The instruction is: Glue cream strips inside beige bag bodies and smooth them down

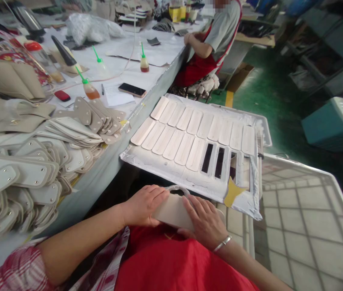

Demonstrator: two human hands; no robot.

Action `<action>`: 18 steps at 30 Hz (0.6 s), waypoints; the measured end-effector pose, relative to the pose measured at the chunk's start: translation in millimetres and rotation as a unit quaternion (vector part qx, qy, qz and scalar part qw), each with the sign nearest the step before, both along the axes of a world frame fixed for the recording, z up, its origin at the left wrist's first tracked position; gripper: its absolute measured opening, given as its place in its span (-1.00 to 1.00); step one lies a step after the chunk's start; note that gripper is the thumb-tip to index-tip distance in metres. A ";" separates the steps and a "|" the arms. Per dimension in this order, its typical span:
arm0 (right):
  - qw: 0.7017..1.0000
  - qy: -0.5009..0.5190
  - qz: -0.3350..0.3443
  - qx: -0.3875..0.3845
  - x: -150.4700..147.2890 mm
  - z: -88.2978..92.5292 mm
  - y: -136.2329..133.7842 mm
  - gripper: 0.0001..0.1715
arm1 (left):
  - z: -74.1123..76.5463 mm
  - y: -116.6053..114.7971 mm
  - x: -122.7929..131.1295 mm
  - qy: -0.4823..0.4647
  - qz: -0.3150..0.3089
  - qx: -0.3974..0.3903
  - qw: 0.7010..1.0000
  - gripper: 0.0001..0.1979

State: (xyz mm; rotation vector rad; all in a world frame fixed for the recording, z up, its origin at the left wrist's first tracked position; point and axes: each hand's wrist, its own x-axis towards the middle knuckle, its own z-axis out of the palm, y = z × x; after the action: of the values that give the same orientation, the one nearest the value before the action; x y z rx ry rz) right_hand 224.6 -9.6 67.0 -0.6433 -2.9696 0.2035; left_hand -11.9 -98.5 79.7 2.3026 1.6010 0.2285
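Close to the red apron, a beige leather piece (173,211) lies between both hands. My left hand (145,205) has its fingers closed on the piece's left end. On the right part of it, my right hand (203,218) grips with the thumb below and fingers over the top; a silver bangle circles that wrist. A pale curved strip (179,188) arches up behind the piece between the hands. Just beyond the hands, a white board (171,165) carries two rows of pale oblong pieces (186,149). Dark slots and a yellow patch (233,193) show at its right.
Stacks of pale pieces with snaps (22,178) cover the left table (98,178). Farther along are glue bottles (91,89), a phone (131,89) and a red-capped jar (42,60). A white crate (310,218) stands right. Another person (212,48) sits beyond the board.
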 end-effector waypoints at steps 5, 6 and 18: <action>0.988 0.066 0.097 0.097 -14.1 -13.4 -6.9 -0.22 | -3.0 -8.7 -0.4 0.048 -0.033 0.064 0.996 -0.27; 0.985 0.068 0.112 0.108 -16.2 -14.2 -6.7 -0.24 | -4.8 -11.5 -1.7 0.053 -0.047 0.093 0.993 -0.33; 0.989 -0.030 0.104 0.098 62.9 19.2 14.4 -0.28 | -8.2 -41.0 -27.7 -0.094 0.044 0.013 0.995 -0.40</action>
State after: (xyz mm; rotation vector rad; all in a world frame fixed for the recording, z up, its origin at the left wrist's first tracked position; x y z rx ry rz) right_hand 287.6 4.8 86.2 -0.3218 -3.0589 -0.0941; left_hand -39.6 -139.5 71.5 2.1594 1.6122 0.4749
